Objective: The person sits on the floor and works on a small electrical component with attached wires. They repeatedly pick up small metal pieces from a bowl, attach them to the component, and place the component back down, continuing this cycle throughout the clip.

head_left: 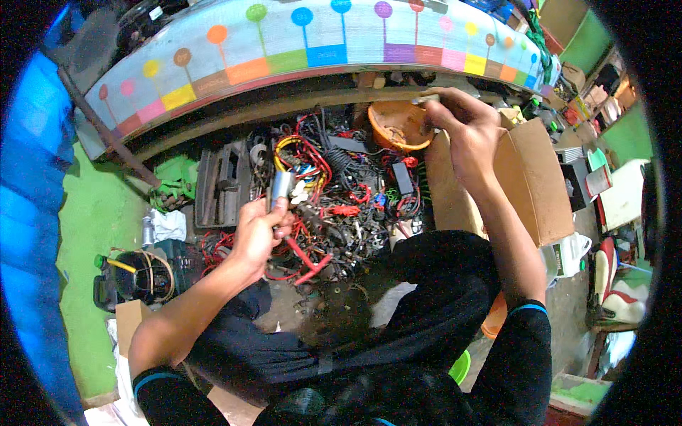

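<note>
My left hand [259,233] is closed round a short silver cylinder [282,186], which stands up out of the fist over the heap of cables. Below the same fist a red T-shaped bar [309,268] sticks out; I cannot tell whether it belongs to the cylinder. My right hand [469,124] is raised at the right rim of an orange bowl [398,142]. Its thumb and fingers pinch a small pale piece [426,99], too small to name. A few small bits lie inside the bowl. Tangled cables and small parts [348,213] spread between my hands.
An open cardboard box [533,184] stands under my right forearm. A grey tool case [220,184] lies left of the cables. Behind runs a low ledge under a colourful printed sheet [284,42]. My dark-trousered legs [440,291] frame the near side.
</note>
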